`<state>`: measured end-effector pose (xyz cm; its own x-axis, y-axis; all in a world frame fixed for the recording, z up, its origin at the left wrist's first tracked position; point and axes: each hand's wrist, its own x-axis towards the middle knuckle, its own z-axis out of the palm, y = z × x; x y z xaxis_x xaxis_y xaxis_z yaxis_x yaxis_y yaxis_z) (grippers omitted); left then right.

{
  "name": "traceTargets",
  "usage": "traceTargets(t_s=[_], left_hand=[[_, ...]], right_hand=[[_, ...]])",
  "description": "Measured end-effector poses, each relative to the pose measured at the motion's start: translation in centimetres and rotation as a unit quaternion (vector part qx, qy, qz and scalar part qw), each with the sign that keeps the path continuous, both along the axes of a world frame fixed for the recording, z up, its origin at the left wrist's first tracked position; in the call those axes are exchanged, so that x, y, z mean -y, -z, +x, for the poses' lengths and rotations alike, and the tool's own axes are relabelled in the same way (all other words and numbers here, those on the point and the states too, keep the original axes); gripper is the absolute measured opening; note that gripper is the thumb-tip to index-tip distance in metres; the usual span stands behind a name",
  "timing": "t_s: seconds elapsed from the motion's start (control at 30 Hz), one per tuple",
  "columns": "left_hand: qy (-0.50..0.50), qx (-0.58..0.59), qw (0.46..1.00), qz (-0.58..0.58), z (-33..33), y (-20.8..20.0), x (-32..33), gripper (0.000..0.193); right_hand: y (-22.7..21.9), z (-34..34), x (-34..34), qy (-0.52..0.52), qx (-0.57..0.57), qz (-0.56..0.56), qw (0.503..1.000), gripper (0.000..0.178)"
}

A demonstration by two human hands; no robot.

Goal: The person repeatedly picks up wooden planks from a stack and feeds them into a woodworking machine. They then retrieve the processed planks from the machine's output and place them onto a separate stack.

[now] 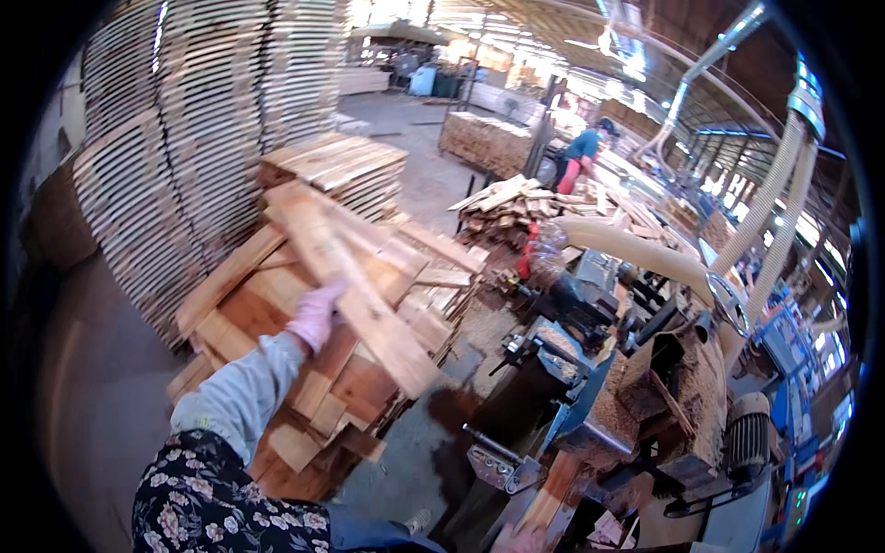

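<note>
Sawmill workshop, tall stacked boards (pixel 184 138), woodworking machine (pixel 636 387), dust-extraction ducts (pixel 774 203)

Rough matt wooden plank (pixel 355 286), cloth-gloved left hand (pixel 315 315), seemingly dull metal machine (pixel 590 369).

The left hand (pixel 315 313) wears a pale pink glove; a light grey sleeve (pixel 241 392) covers the forearm, over a dark garment (pixel 207 502) printed with small flowers.

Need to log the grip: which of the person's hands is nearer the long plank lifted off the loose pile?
Left. The left hand, in a pink glove, grips the long plank from beneath. The right hand barely shows at the bottom edge, well away from it, beside the machine.
</note>
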<state>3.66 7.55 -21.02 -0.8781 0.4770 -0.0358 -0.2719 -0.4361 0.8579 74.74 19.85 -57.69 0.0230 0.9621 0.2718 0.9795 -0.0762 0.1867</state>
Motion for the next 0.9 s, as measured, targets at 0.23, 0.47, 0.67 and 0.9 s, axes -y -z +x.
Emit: traceTargets(t_s=[0.23, 0.47, 0.67, 0.9], left_hand=[[0.146, -0.066, 0.985, -0.065, 16.7, -1.3, -4.5, 0.04], [0.485, -0.065, 0.847, -0.206, 26.8, -1.4, -5.2, 0.048], [0.122, -0.649, 0.714, -0.233, 8.0, -6.2, -10.5, 0.042], [0.06, -0.682, 0.481, -0.547, -13.7, -6.7, -10.5, 0.089]], right_hand=[[-33.9, -25.0, 4.0, -0.462, -0.326, -0.012, 0.825, 0.092], [-26.8, -20.7, 10.4, -0.26, -0.402, 0.019, 0.878, 0.109], [-24.7, -7.0, 25.4, 0.04, -0.298, -0.17, 0.938, 0.105], [-21.3, -6.3, 24.7, 0.131, -0.21, -0.05, 0.968, 0.109]])
